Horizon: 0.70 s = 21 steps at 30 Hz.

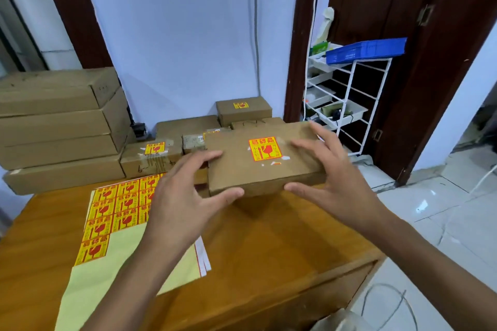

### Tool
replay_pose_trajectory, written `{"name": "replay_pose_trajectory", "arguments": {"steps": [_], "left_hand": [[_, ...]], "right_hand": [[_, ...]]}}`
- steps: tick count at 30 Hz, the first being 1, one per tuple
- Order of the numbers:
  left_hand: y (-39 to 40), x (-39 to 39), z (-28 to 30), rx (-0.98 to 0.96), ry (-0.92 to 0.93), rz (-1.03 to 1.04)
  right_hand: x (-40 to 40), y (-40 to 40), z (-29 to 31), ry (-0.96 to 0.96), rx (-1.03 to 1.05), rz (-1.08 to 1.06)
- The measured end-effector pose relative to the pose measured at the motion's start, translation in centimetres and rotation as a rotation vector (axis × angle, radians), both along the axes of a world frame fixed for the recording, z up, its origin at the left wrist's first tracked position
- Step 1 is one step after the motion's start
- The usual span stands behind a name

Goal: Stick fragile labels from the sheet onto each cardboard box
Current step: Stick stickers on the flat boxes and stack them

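Note:
A flat cardboard box (242,166) with a yellow and red fragile label (265,149) on its top is held a little above the wooden table (269,250). My left hand (185,196) grips its left end, thumb on the front face and fingers on the top corner. My right hand (330,177) grips the right end the same way. The label sheet (118,204), with several labels left on pale yellow backing, lies on the table to the left. Behind it a taped box (142,161) carries a label, as does a small box (243,111) by the wall.
Long cardboard boxes (53,121) are stacked at the back left. More boxes (185,126) crowd the table's far edge. A white wire rack (347,105) with a blue tray (365,50) stands at the right beside a dark door frame. The table's right edge drops to tiled floor (443,223).

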<state>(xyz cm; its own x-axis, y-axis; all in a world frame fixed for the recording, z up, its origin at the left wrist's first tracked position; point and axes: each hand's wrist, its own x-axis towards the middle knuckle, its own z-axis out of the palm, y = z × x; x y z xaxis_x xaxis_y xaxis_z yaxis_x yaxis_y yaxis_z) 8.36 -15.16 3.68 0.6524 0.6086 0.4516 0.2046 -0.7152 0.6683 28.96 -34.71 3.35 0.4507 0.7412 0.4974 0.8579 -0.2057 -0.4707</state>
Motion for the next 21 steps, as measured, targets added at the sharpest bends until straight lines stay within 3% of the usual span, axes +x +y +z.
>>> {"name": "replay_pose_trajectory", "arguments": {"steps": [3,7,14,18,21], "left_hand": [[3.0,4.4,1.2,0.009,-0.016,0.038],[5.5,7.8,-0.8,-0.027,0.094,0.061],[6.6,8.4,-1.0,0.040,0.204,0.058],[6.8,7.3,0.4,0.113,0.364,0.018],[8.3,5.7,0.3,0.071,0.303,-0.023]], "right_hand": [[4.0,2.6,1.8,0.029,-0.025,-0.044],[7.8,5.6,0.1,-0.007,-0.241,-0.012],[9.3,6.0,1.0,-0.028,-0.340,0.031],[9.7,6.2,2.0,0.074,-0.369,0.070],[10.3,7.4,3.6,0.139,-0.318,0.055]]}}
